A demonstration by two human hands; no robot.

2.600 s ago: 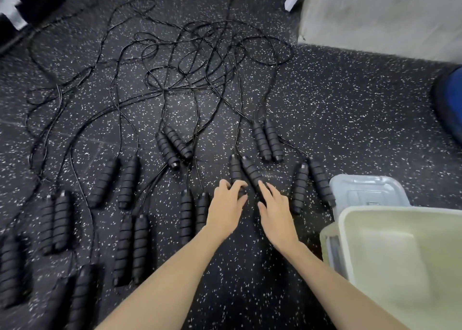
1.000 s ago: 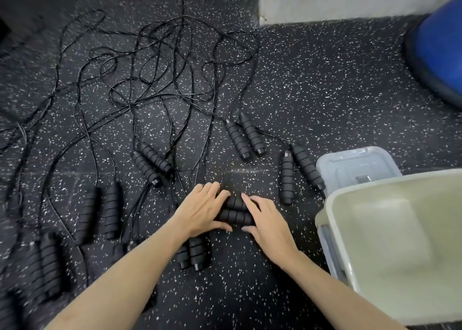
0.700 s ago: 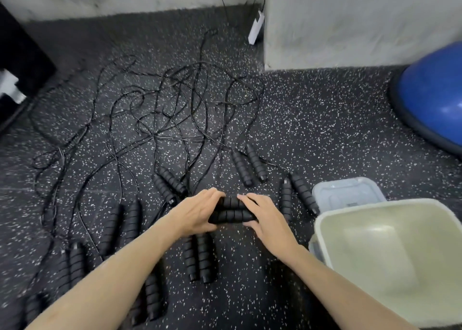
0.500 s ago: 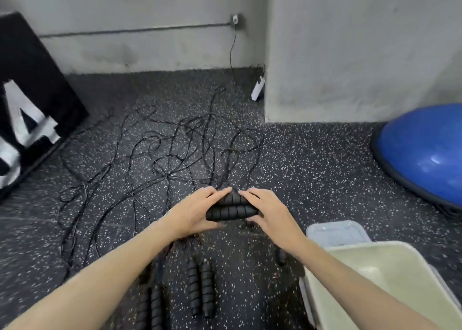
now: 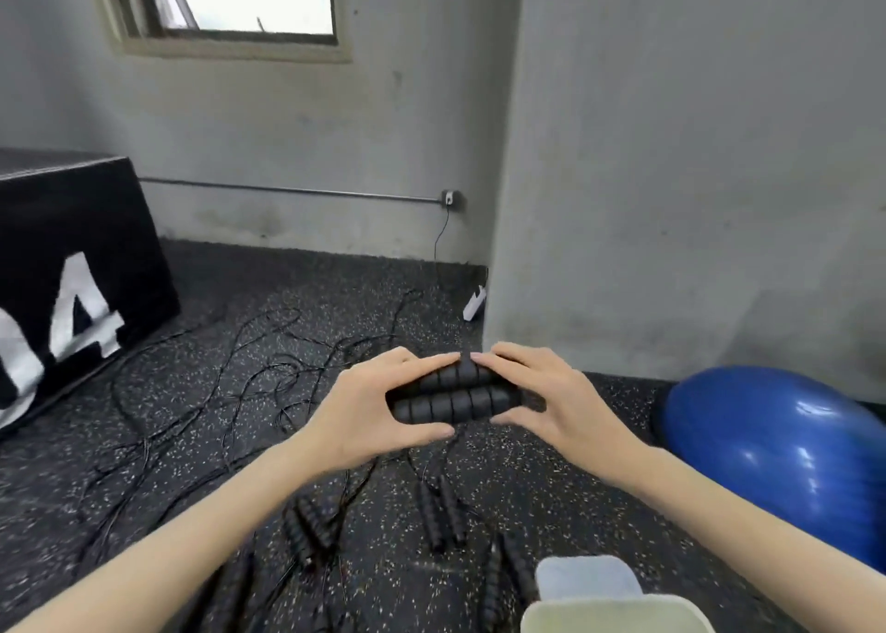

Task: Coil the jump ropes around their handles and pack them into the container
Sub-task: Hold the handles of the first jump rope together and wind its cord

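left hand (image 5: 369, 409), right hand (image 5: 551, 395), fingers curled, raised

Two black ribbed handles (image 5: 455, 395) lie side by side, held level above the speckled floor (image 5: 565, 484): the left hand (image 5: 369, 409) grips one end, the right hand (image 5: 546, 393) the other. Below the handles, more handle pairs (image 5: 441, 512) and tangled ropes (image 5: 249, 393) lie on the floor; a blue ball (image 5: 776, 450) sits right of them.

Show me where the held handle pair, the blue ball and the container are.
held handle pair (image 5: 455, 405): head view, front handle's middle.
blue ball (image 5: 776, 445): head view, upper surface.
container (image 5: 618, 615): head view, pale rim.
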